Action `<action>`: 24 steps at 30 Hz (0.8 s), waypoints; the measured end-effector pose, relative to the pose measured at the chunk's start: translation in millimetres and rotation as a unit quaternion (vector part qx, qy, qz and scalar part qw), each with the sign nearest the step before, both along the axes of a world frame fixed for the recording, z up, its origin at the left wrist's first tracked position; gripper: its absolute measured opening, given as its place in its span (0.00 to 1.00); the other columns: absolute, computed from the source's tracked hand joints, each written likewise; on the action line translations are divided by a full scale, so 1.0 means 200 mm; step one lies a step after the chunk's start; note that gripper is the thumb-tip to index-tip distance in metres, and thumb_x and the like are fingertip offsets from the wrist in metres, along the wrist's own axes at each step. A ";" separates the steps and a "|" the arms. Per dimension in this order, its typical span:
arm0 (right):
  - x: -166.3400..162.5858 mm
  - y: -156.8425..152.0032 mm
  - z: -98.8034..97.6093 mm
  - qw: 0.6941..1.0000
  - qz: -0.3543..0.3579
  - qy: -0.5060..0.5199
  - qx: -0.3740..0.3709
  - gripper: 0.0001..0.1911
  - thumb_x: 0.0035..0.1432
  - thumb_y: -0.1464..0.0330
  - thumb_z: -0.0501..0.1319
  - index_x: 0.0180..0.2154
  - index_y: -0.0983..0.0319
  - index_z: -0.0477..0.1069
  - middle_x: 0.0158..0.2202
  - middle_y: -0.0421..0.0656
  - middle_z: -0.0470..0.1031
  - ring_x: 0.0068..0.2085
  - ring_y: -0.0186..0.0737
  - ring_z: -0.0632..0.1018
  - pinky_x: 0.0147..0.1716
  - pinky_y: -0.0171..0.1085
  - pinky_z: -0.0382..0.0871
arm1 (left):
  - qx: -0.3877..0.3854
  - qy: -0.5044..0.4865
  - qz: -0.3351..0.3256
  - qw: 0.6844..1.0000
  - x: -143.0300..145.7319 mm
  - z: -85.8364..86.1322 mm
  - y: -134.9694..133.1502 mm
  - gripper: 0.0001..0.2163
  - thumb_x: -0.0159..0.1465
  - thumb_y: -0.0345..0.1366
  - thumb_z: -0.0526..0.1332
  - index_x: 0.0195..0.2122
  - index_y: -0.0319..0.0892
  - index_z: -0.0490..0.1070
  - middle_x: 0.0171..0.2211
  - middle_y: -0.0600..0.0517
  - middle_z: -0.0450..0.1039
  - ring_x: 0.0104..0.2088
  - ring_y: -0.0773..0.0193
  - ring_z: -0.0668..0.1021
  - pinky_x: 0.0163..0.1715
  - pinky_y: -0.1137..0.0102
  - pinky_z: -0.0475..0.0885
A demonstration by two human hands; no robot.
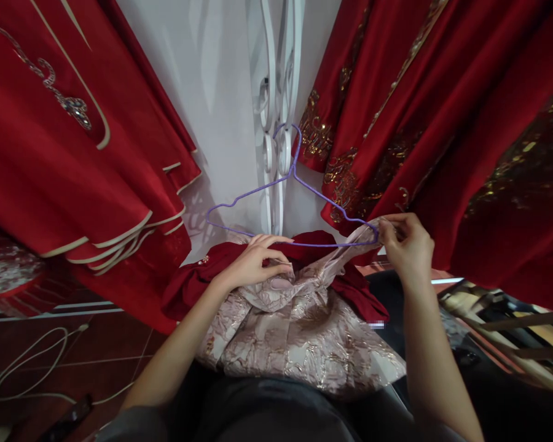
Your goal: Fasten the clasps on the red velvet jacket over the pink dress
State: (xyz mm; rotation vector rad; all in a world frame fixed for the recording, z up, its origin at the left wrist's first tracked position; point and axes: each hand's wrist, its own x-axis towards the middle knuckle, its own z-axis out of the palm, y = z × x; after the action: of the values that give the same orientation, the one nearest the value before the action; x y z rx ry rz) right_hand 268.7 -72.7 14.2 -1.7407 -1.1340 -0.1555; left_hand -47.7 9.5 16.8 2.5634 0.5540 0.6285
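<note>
A purple wire hanger (286, 190) hangs by its hook from a white ornate metal grille (276, 104). Below it lies a pink and gold brocade garment (299, 331) with a dark red lining (198, 279), bunched on my lap. My right hand (408, 245) is closed in a pinch on a corner of the brocade garment, drawn up to the hanger's right end. My left hand (258, 261) grips the garment's neckline just under the hanger's bottom bar, fingers curled.
Red embroidered gowns hang on the left (59, 159) and right (447, 135). A white wall (212, 92) is behind the grille. A white cable (32, 362) lies on the dark red tiled floor at lower left. Wooden slats (511, 319) show at right.
</note>
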 end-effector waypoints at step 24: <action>0.03 -0.05 0.05 0.998 0.059 0.028 0.018 0.09 0.58 0.61 0.59 0.38 0.58 0.71 0.38 0.50 0.79 0.41 0.51 0.80 0.41 0.45 0.73 | -0.009 -0.021 -0.008 1.000 0.00 -0.01 0.01 0.08 0.64 0.44 0.61 0.36 0.50 0.78 0.58 0.54 0.69 0.56 0.57 0.70 0.58 0.55 0.58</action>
State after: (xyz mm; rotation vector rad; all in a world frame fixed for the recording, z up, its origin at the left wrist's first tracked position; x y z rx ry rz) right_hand 275.3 -83.5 23.5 -1.6320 -1.1827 -0.0524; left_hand -48.7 10.9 14.2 2.5295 0.5232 0.6667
